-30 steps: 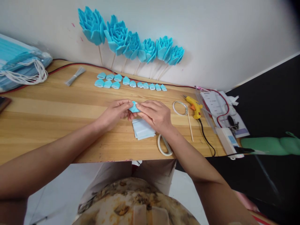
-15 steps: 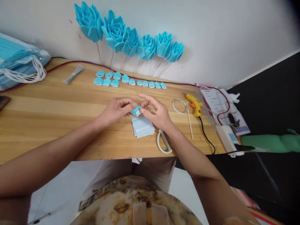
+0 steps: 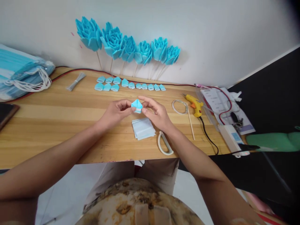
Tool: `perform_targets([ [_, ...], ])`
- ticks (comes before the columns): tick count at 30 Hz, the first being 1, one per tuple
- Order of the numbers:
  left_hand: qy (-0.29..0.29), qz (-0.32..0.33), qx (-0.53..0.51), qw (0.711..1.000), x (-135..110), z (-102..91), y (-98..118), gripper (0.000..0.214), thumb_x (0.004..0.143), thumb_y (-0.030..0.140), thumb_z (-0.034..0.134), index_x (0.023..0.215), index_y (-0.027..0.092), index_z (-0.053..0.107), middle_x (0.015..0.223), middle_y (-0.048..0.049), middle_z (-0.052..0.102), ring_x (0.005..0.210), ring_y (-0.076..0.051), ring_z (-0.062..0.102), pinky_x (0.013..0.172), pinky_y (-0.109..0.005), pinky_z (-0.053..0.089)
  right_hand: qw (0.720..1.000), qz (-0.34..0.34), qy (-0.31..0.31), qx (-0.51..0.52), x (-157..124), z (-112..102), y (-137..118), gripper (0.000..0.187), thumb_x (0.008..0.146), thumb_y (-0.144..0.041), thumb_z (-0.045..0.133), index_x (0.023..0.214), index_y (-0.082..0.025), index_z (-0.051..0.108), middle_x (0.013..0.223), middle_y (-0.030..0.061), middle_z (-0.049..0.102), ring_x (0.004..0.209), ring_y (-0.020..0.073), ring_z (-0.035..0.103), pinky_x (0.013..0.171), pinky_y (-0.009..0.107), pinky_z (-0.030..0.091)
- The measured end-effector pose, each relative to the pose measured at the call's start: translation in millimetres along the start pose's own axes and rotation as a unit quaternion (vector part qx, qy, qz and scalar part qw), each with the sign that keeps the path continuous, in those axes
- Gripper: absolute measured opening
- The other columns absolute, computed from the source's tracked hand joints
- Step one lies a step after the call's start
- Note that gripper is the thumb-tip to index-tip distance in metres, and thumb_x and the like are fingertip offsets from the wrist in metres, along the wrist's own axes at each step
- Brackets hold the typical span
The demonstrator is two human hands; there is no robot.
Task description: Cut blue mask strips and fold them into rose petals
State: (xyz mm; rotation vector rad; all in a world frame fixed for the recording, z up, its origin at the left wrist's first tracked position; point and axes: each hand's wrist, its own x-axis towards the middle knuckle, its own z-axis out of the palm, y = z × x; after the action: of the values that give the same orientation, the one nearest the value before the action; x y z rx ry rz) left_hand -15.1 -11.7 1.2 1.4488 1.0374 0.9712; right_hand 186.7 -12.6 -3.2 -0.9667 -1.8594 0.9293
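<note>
My left hand (image 3: 115, 113) and my right hand (image 3: 156, 113) meet over the middle of the wooden table (image 3: 47, 125). Both pinch a small folded blue petal (image 3: 137, 105) between their fingertips, held just above the tabletop. Right below it lies a stack of pale blue cut squares (image 3: 142, 128). Behind my hands, several finished blue petals (image 3: 129, 85) lie in rows near the wall.
Several blue fabric flowers on sticks (image 3: 126, 48) lean against the wall. White-handled scissors (image 3: 164, 143), a wooden stick (image 3: 191, 125), a wire coil (image 3: 180, 107) and a yellow glue gun (image 3: 195, 104) lie to the right. Face masks (image 3: 21, 75) are piled far left; a wire bundle (image 3: 76, 81) lies nearby.
The folded petal has been turned upright and raised slightly between both hands; my right hand's fingers have closed onto it again.
</note>
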Motion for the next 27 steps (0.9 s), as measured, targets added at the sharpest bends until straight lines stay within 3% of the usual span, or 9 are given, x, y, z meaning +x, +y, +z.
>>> perform_targets([
  [9, -0.028, 0.012, 0.041, 0.999, 0, 2.1, 0, 0.033, 0.076, 0.05, 0.072, 0.081, 0.017, 0.068, 0.071, 0.0005, 0.064, 0.065, -0.011, 0.052, 0.062, -0.024, 0.04, 0.997, -0.008, 0.03, -0.064, -1, 3, -3, 0.039, 0.087, -0.027, 0.06, 0.126, -0.021, 0.064, 0.086, -0.0015, 0.069, 0.08, 0.0122, 0.063, 0.084, 0.029, 0.051],
  [12, 0.012, 0.017, 0.063, 0.998, 5, -3.9, -7, 0.03, 0.076, 0.047, 0.072, 0.072, 0.018, 0.067, 0.069, -0.0005, 0.065, 0.062, -0.011, 0.053, 0.061, -0.025, 0.042, 0.996, -0.001, 0.066, -0.065, 5, -6, 0, 0.037, 0.091, -0.03, 0.056, 0.127, -0.022, 0.064, 0.086, -0.0003, 0.07, 0.083, 0.0139, 0.065, 0.086, 0.031, 0.051],
  [16, 0.071, 0.032, 0.061, 0.995, 11, -9.6, -16, 0.023, 0.078, 0.04, 0.07, 0.067, 0.02, 0.066, 0.064, -0.0004, 0.063, 0.057, -0.011, 0.051, 0.056, -0.025, 0.041, 0.987, 0.022, 0.137, -0.084, 12, -37, 7, 0.035, 0.093, -0.028, 0.052, 0.124, -0.02, 0.065, 0.087, 0.0014, 0.072, 0.079, 0.0143, 0.066, 0.078, 0.03, 0.052],
  [21, 0.073, 0.034, 0.024, 0.996, 11, -7.2, -16, 0.019, 0.077, 0.033, 0.07, 0.064, 0.02, 0.065, 0.062, 0.0001, 0.06, 0.055, -0.01, 0.048, 0.054, -0.024, 0.04, 0.967, 0.092, 0.021, -0.237, -12, -65, -2, 0.024, 0.085, -0.018, 0.06, 0.105, -0.02, 0.074, 0.087, 0.0013, 0.075, 0.077, 0.0167, 0.068, 0.077, 0.032, 0.051],
  [24, 0.062, 0.03, 0.011, 0.998, 10, -5.8, -14, 0.018, 0.077, 0.033, 0.07, 0.064, 0.02, 0.066, 0.062, 0.0001, 0.06, 0.055, -0.01, 0.048, 0.054, -0.025, 0.04, 0.936, 0.123, -0.035, -0.329, -34, -57, -12, 0.017, 0.084, -0.019, 0.065, 0.097, -0.02, 0.075, 0.089, 0.0026, 0.076, 0.081, 0.0191, 0.069, 0.077, 0.032, 0.049],
  [27, 0.055, 0.024, 0.005, 0.998, 9, -5.5, -14, 0.017, 0.077, 0.033, 0.069, 0.065, 0.02, 0.067, 0.063, -0.0002, 0.061, 0.056, -0.01, 0.048, 0.055, -0.024, 0.04, 0.923, 0.123, -0.025, -0.363, -48, -37, -11, 0.017, 0.087, -0.023, 0.066, 0.101, -0.019, 0.073, 0.095, 0.0055, 0.075, 0.082, 0.0182, 0.068, 0.075, 0.029, 0.047],
])
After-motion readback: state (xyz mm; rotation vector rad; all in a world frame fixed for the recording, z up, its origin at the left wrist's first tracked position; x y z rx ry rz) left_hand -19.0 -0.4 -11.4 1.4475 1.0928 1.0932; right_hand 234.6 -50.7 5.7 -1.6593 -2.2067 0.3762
